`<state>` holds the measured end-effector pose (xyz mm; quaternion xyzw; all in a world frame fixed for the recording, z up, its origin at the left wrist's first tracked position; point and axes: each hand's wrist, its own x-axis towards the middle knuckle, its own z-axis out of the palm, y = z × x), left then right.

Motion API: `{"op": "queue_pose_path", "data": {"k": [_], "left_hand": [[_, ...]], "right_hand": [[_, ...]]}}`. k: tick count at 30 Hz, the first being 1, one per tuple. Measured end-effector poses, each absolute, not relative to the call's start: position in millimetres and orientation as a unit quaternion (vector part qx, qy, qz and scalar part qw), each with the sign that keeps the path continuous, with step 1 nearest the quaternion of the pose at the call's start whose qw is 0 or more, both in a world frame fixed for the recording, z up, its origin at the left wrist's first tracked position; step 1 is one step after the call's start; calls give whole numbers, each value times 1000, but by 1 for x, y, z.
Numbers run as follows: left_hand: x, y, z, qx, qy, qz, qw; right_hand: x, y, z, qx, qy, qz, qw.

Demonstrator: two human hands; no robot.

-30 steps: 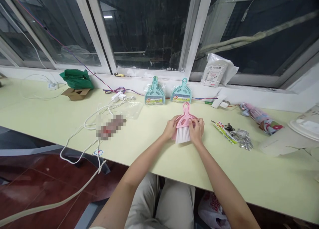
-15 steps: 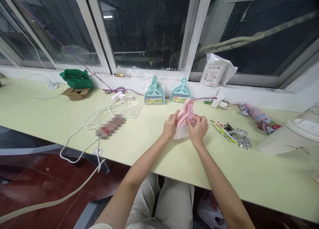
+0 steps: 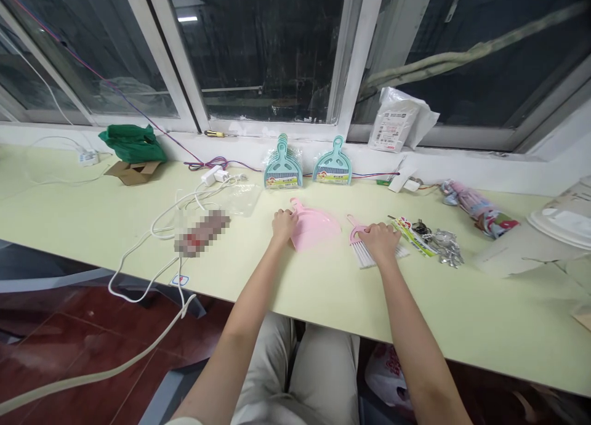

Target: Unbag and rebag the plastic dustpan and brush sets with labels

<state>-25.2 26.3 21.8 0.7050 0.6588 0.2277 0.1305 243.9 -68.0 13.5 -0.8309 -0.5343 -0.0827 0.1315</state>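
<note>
**Watch for a snag at 3 o'clock**

With hands apart, grips the 9 o'clock edge of the pink dustpan [image 3: 316, 229] in the left hand [image 3: 283, 223] and curls the right hand [image 3: 381, 237] over the pink brush [image 3: 357, 233], at about 4 o'clock from the dustpan. Cannot tell the firmness of the right grip, for want of visible fingertips.

Could bump the bright packet [image 3: 416, 235], just beside the right hand at 3 o'clock, or catch the metal charms [image 3: 447, 247] beyond, through a small outward swing. Could pivot or skid the dustpan on the smooth table [image 3: 244, 252], because of a hold at only 1 side. Could splay the white bristles [image 3: 362, 257] under heavy pressure. Could topple the 2 groups of green dustpan sets [image 3: 283, 169], at 11 and 12 o'clock, by pushing too far forward.
</note>
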Motion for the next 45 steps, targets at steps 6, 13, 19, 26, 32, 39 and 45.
{"op": "queue_pose_path", "data": {"k": [6, 13, 19, 26, 32, 39, 45], "left_hand": [[-24, 28, 17, 711, 647, 227, 156], [7, 4, 16, 840, 461, 193, 212], [6, -2, 20, 907, 354, 219, 62], [10, 6, 16, 935, 279, 170, -137], [16, 5, 10, 946, 285, 129, -87], [26, 4, 24, 931, 328, 150, 55], [34, 7, 35, 931, 330, 122, 94]], "right_hand": [[238, -64, 20, -805, -546, -84, 217], [200, -58, 11, -708, -650, -33, 274], [191, -54, -8, -667, -694, -43, 267], [189, -52, -7, -642, -701, 1, 312], [189, -51, 0, -668, -690, 27, 278], [191, -48, 11, -692, -684, 15, 230], [194, -46, 16, -699, -675, 12, 237]]}}
